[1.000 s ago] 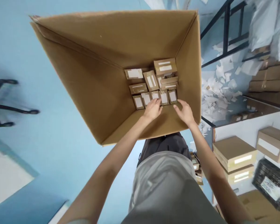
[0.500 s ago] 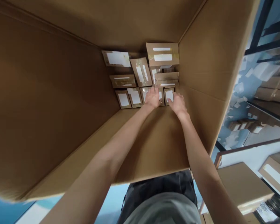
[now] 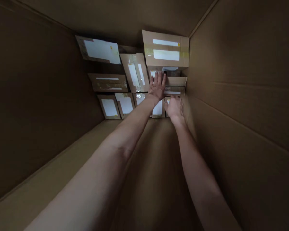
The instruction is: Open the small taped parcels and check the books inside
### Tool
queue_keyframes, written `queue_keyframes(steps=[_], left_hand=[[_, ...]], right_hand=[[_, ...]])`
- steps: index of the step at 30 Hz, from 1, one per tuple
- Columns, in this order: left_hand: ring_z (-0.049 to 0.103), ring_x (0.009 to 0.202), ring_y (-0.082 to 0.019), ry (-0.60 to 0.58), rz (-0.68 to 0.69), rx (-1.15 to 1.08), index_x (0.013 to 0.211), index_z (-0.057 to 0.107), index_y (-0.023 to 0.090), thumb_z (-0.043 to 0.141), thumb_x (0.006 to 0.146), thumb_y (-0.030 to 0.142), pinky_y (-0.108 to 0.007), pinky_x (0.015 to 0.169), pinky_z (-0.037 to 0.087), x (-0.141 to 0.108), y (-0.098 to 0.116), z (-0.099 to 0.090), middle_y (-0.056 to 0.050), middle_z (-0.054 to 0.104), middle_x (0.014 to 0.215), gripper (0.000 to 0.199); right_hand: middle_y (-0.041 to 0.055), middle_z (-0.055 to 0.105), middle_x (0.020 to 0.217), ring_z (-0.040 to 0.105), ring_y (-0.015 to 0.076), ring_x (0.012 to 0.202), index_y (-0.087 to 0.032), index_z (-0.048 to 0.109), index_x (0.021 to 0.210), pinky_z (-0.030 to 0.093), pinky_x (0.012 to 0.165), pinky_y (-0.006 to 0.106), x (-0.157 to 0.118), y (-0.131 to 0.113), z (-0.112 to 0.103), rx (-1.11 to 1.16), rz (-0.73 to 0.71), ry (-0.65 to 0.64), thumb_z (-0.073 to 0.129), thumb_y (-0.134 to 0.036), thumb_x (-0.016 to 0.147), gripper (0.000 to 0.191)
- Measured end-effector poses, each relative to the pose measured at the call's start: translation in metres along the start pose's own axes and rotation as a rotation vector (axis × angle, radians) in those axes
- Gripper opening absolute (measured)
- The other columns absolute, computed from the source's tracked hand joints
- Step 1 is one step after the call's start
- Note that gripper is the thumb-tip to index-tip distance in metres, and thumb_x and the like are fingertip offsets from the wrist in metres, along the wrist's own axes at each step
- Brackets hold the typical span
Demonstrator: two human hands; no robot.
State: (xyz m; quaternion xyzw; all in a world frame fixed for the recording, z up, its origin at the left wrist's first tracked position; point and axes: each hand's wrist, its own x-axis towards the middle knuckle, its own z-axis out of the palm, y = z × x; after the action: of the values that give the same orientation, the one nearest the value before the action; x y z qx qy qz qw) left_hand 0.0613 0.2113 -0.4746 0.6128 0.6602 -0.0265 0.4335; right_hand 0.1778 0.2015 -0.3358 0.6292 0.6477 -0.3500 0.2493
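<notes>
Deep in a large cardboard carton point(image 3: 139, 144), my left hand point(image 3: 157, 86) lies with fingers spread over the packed parcels. Its fingertips are near a white-labelled box point(image 3: 153, 73) and a taped box point(image 3: 175, 90) to the right. My right hand point(image 3: 175, 107) is at the small cardboard box point(image 3: 167, 112) in the near right corner. Its fingers curl over that box, with the thumb at the left side; the palm hides most of the box. Left of it stands another small box point(image 3: 157, 108) with a white label.
Several more labelled boxes fill the carton's bottom: a tilted taped box point(image 3: 135, 72), a wide box point(image 3: 167, 49) at the far right, and a flat one point(image 3: 100, 49) at the far left. High carton walls point(image 3: 243, 80) rise on both sides of my arms.
My view has moved deeper into the carton, and the room outside is out of sight. My left hand has shifted farther over the boxes and spread its fingers; my right fingers have curled more.
</notes>
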Motion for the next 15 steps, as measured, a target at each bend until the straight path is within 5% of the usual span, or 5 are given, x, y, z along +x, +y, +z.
queue_keyframes(steps=[4,7,12,15], left_hand=[[0.008,0.182,-0.047,0.014,0.003,0.053,0.187,0.014,0.003,0.080,0.091,0.032,-0.063,0.147,-0.004,-0.001,0.002,0.001,-0.031,0.027,0.189,0.121],[0.030,0.175,-0.049,0.012,-0.073,0.058,0.182,0.025,-0.004,0.084,0.088,0.032,-0.059,0.148,0.008,-0.030,0.010,-0.007,-0.035,0.043,0.178,0.117],[0.053,0.156,-0.052,0.047,-0.359,-0.028,0.167,0.043,-0.007,0.089,0.089,0.065,-0.059,0.134,0.040,-0.124,0.011,-0.044,-0.039,0.054,0.165,0.116],[0.065,0.143,-0.050,0.007,-0.379,-0.075,0.155,0.056,0.000,0.094,0.084,0.056,-0.060,0.120,0.053,-0.196,0.003,-0.081,-0.035,0.066,0.152,0.098]], right_hand=[[0.0235,0.073,0.153,0.065,0.0375,0.149,-0.014,0.070,0.147,0.054,0.124,0.052,0.008,-0.009,0.015,0.041,-0.013,-0.061,0.064,-0.028,0.110,0.040],[0.0192,0.078,0.148,0.072,0.0343,0.143,-0.018,0.071,0.146,0.058,0.121,0.048,0.003,-0.010,0.021,0.118,0.049,-0.121,0.063,-0.032,0.111,0.038],[0.0224,0.083,0.138,0.080,0.0368,0.134,-0.016,0.075,0.142,0.063,0.114,0.047,-0.044,-0.001,0.023,0.300,0.244,-0.108,0.069,-0.036,0.108,0.040],[0.0241,0.084,0.137,0.080,0.0378,0.137,-0.014,0.074,0.146,0.061,0.119,0.051,-0.089,0.004,0.014,0.534,0.321,-0.044,0.078,-0.039,0.101,0.051]])
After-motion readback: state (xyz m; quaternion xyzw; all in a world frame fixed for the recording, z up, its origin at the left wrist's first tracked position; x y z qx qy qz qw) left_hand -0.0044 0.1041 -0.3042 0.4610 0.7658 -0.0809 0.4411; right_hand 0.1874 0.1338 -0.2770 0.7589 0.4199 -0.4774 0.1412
